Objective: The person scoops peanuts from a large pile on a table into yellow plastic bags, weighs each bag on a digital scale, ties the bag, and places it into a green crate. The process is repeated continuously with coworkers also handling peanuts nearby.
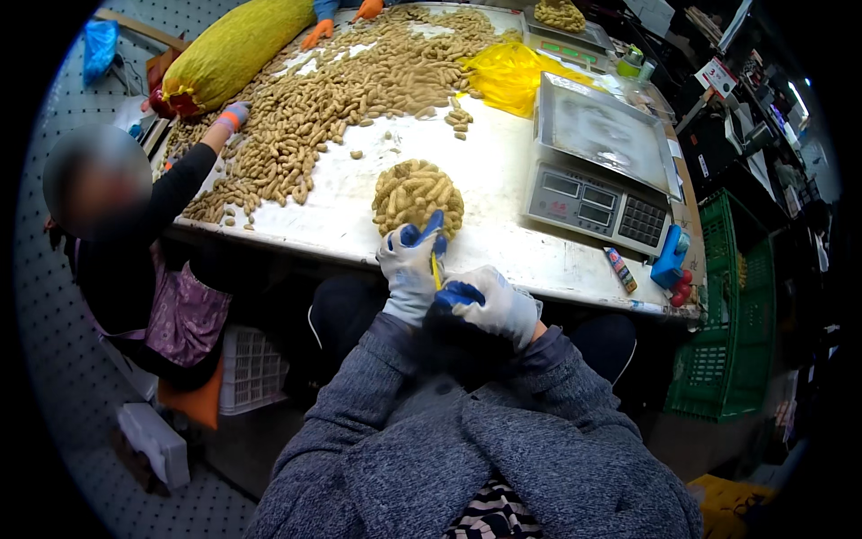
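Note:
A round mesh bag of peanuts (419, 195) rests on the white tabletop (350, 232) near its front edge. My left hand (412, 264), in a white glove with blue coated fingers, closes around the gathered neck of this bag. Between my hands a short yellow strip (436, 271) shows, apparently the mesh's tail. My right hand (495, 303), gloved alike, has its fingers curled at the strip's lower end, just off the table edge. Its fingertips are partly hidden, so the grip on the strip is not fully visible.
Loose peanuts (323, 108) spread over the table's left and back. A digital scale (599, 162) stands right, near yellow mesh bags (505, 74) and a blue tape dispenser (669, 259). A co-worker's gloved hand (234, 116) touches the peanuts beside a large yellow sack (236, 50).

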The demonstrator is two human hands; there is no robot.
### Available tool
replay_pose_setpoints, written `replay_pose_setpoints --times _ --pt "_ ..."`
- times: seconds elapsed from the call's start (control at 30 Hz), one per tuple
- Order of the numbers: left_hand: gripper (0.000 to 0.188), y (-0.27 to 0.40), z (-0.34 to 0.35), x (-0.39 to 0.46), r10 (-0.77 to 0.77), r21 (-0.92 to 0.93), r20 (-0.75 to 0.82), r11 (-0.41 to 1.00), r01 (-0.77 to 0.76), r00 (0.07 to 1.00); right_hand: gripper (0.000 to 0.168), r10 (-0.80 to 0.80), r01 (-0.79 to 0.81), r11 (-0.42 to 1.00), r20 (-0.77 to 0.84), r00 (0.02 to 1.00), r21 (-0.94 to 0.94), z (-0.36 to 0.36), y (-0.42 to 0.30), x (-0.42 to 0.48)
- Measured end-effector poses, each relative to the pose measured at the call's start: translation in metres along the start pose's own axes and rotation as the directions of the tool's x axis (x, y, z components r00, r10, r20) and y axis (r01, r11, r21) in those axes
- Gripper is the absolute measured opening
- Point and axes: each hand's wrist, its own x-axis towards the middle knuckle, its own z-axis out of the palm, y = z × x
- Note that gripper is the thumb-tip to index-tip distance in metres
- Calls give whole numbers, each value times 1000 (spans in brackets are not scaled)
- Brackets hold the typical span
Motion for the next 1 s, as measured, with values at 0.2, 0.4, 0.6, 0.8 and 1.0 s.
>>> replay_pose_setpoints --times 0.2,0.4,0.6,0.8,1.0 --pt "34 -14 -3 13 -262 -131 58 955 267 963 14 -91 89 996 83 992 22 6 -14 -1" --pt "35 -19 0 19 -171 -188 42 966 176 984 13 -196 207 976 153 969 -61 18 -25 10" --pt "31 -52 2 35 -209 -701 273 625 343 939 32 -217 157 914 124 968 374 33 -22 6" --pt "22 -88 -42 57 -338 -673 412 513 532 846 29 168 -105 946 186 968 -306 27 19 -9" --pt "32 -45 -76 97 -201 -767 603 118 631 772 34 406 -401 913 74 911 -75 10 5 -19"
